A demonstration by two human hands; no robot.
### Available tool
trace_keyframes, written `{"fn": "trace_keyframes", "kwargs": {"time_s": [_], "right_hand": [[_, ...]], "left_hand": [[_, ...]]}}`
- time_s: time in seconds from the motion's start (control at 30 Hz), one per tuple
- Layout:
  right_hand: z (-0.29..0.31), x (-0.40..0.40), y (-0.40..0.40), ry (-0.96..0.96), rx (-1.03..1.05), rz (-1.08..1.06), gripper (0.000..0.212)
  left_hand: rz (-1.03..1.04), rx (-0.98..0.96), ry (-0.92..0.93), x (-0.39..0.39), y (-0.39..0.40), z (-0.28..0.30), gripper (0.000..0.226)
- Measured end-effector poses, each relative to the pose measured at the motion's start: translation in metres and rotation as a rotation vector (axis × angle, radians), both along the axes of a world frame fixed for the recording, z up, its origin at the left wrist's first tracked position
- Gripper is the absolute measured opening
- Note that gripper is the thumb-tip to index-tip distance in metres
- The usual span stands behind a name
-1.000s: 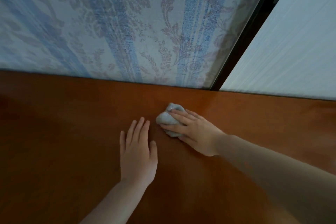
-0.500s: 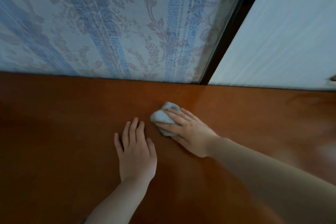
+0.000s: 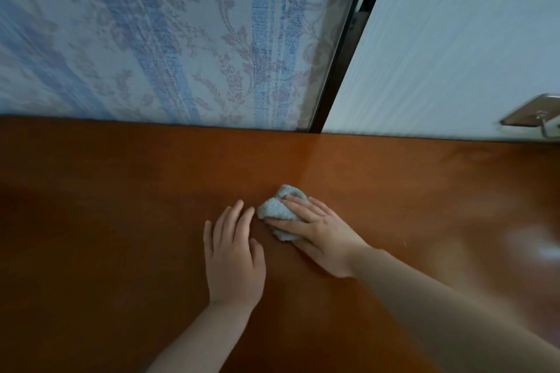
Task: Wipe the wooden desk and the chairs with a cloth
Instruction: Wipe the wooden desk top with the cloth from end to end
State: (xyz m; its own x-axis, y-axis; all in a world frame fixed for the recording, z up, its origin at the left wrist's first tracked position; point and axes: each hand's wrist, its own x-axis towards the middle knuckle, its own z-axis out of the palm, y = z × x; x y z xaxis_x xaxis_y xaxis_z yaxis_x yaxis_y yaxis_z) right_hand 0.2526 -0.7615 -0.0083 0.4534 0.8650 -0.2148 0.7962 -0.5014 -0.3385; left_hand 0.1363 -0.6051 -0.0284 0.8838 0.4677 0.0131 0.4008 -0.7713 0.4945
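Here right hand [image 3: 321, 233] fingers curl on cloth [image 3: 277, 209]; left hand [image 3: 231, 254] flat on desk [image 3: 106, 221]; curtain [image 3: 151, 39] behind.

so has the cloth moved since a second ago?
Yes. The cloth has slid toward the person, away from the back edge of the desk; the gap to that edge has widened.

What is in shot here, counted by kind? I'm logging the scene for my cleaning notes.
Bare hands: 2, left hand flat, right hand on the cloth
Crumpled light-blue cloth: 1
Brown wooden desk: 1
Metal hook plate: 1
Total: 5
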Motion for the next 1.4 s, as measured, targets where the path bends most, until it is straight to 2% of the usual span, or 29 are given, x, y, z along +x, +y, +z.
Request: {"fn": "trace_keyframes", "kwargs": {"time_s": [0.1, 0.2, 0.27, 0.3, 0.43, 0.47, 0.5, 0.57, 0.7, 0.77, 0.83, 0.97, 1.03, 1.1, 1.2, 1.27, 1.33, 1.4], "right_hand": [[-0.003, 0.025, -0.006, -0.021, -0.010, -0.269, 0.052], [-0.016, 0.038, 0.038, -0.084, 0.040, -0.619, 0.050], [-0.020, 0.031, 0.057, -0.126, 0.061, -0.701, 0.050], [-0.018, 0.023, 0.058, -0.124, 0.066, -0.634, 0.051], [-0.007, -0.004, -0.003, -0.034, -0.024, -0.078, 0.051], [-0.007, 0.000, -0.020, -0.035, -0.062, -0.029, 0.052], [-0.007, 0.007, -0.033, -0.048, -0.076, -0.053, 0.051], [-0.011, 0.023, -0.037, -0.063, -0.024, -0.270, 0.051], [-0.025, 0.048, 0.016, -0.160, 0.062, -0.696, 0.048], [-0.025, 0.050, 0.038, -0.166, 0.056, -0.768, 0.049], [-0.020, 0.043, 0.038, -0.145, 0.024, -0.586, 0.051], [-0.001, 0.020, -0.019, -0.027, -0.108, 0.058, 0.054], [0.004, 0.034, -0.045, -0.012, -0.175, 0.139, 0.054], [0.003, 0.060, -0.049, -0.038, -0.193, 0.024, 0.054], [-0.007, 0.079, -0.006, -0.036, -0.087, -0.389, 0.051], [-0.013, 0.063, 0.036, -0.082, -0.047, -0.648, 0.051], [-0.017, 0.027, 0.062, -0.125, -0.022, -0.621, 0.053], [-0.014, -0.014, 0.057, -0.091, 0.043, -0.397, 0.054]], "left_hand": [[0.054, 0.009, 0.071, 0.004, -0.022, -0.001, 0.052], [0.081, 0.110, 0.139, 0.010, -0.024, -0.006, 0.055], [0.077, 0.142, 0.169, 0.010, -0.024, -0.009, 0.056], [0.078, 0.147, 0.177, 0.010, -0.025, -0.008, 0.057], [0.071, 0.154, 0.174, 0.009, -0.025, -0.011, 0.056], [0.071, 0.155, 0.178, 0.010, -0.025, -0.011, 0.056], [0.073, 0.157, 0.184, 0.010, -0.024, -0.011, 0.056], [0.076, 0.170, 0.195, 0.011, -0.025, -0.012, 0.055], [0.068, 0.182, 0.224, 0.012, -0.026, -0.011, 0.057], [0.069, 0.196, 0.235, 0.012, -0.026, -0.011, 0.057], [0.069, 0.207, 0.244, 0.012, -0.026, -0.011, 0.058], [0.074, 0.209, 0.237, 0.012, -0.025, -0.011, 0.057], [0.067, 0.212, 0.239, 0.012, -0.026, -0.011, 0.058], [0.063, 0.216, 0.225, 0.011, -0.027, -0.011, 0.057], [0.064, 0.218, 0.216, 0.010, -0.026, -0.012, 0.056], [0.068, 0.213, 0.208, 0.010, -0.026, -0.012, 0.056], [0.069, 0.206, 0.210, 0.009, -0.026, -0.012, 0.057], [0.072, 0.198, 0.193, 0.010, -0.026, -0.013, 0.054]]}}
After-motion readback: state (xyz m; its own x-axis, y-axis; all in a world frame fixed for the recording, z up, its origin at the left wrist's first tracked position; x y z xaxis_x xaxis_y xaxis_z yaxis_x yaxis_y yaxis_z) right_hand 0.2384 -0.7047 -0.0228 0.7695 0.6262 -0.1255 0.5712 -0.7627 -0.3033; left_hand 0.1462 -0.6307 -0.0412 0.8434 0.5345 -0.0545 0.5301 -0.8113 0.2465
